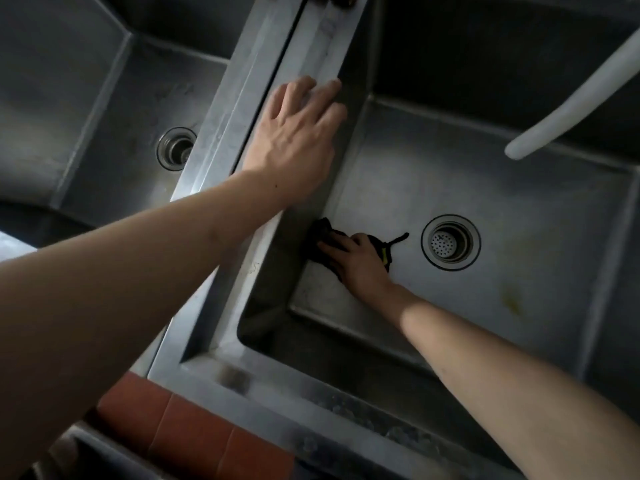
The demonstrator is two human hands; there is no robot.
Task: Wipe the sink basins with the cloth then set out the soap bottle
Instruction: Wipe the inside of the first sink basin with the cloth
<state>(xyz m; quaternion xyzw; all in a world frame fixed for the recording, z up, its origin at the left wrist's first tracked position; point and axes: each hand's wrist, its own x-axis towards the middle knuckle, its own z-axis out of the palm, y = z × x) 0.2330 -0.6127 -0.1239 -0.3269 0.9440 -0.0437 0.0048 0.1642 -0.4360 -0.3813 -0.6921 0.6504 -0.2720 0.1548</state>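
Wiping the right sink basin [485, 188] floor.
I am pressing the black cloth [320, 242] down with my right hand [360, 263], fingers flat; my left hand [298, 140] is resting open on the divider [277, 64].

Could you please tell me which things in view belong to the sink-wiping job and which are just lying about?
Part of the job:
right basin
left basin
dark cloth, pressed flat by the right hand
left hand, resting on the divider rim

Just there:
white hose
red floor tiles

No soap bottle is visible.
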